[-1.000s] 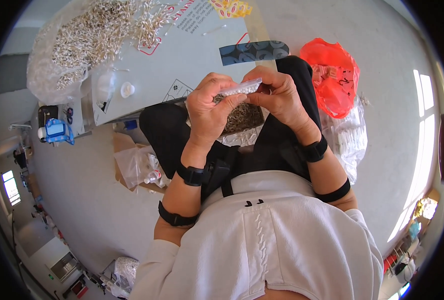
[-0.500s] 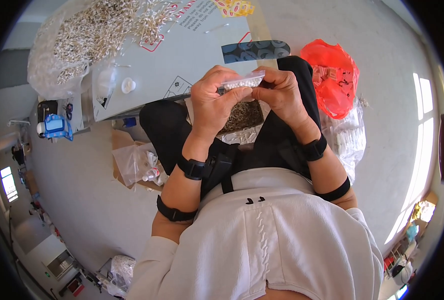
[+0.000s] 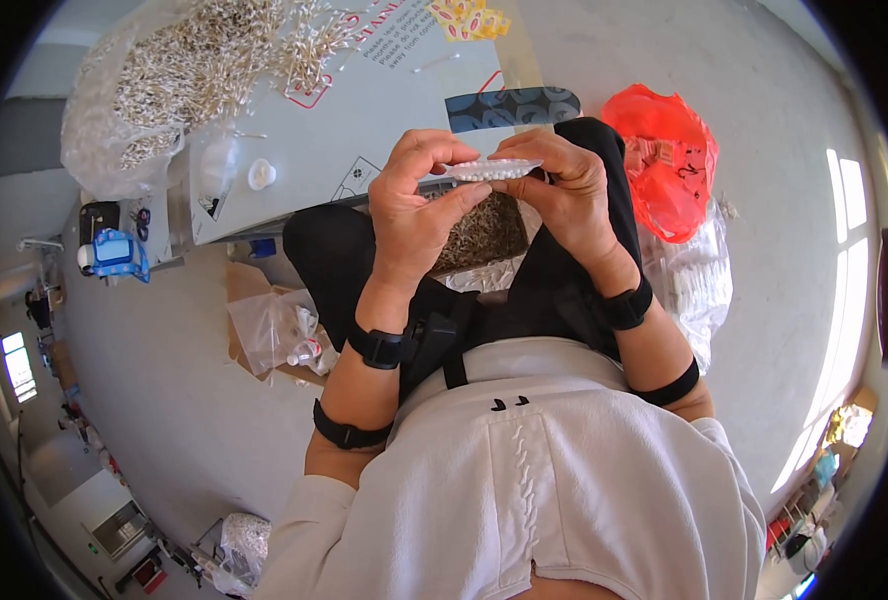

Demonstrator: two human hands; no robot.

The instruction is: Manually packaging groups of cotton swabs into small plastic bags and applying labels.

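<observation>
Between my hands is a small clear plastic bag of cotton swabs (image 3: 491, 171), its row of white tips facing me, held above my lap near the table edge. My right hand (image 3: 572, 195) pinches the bag's right end between thumb and fingers. At the other end, my left hand (image 3: 411, 195) curves round with its thumb against the lower edge and its fingertips at the upper edge. Beneath the hands, between my knees, a box of loose cotton swabs (image 3: 484, 235) is partly hidden by my hands.
On the grey table (image 3: 294, 140) lie a large plastic bag of loose swabs (image 3: 179, 85), a white round cap (image 3: 261, 174), yellow packets (image 3: 467, 17) and a dark patterned strip (image 3: 512, 107). A red bag (image 3: 661, 160) stands right; a cardboard box (image 3: 247, 315) sits left on the floor.
The bag has tipped flatter and dropped slightly, its swab tips now showing in a narrow row. My left fingers have opened wider around its left end, while my right hand keeps its pinch.
</observation>
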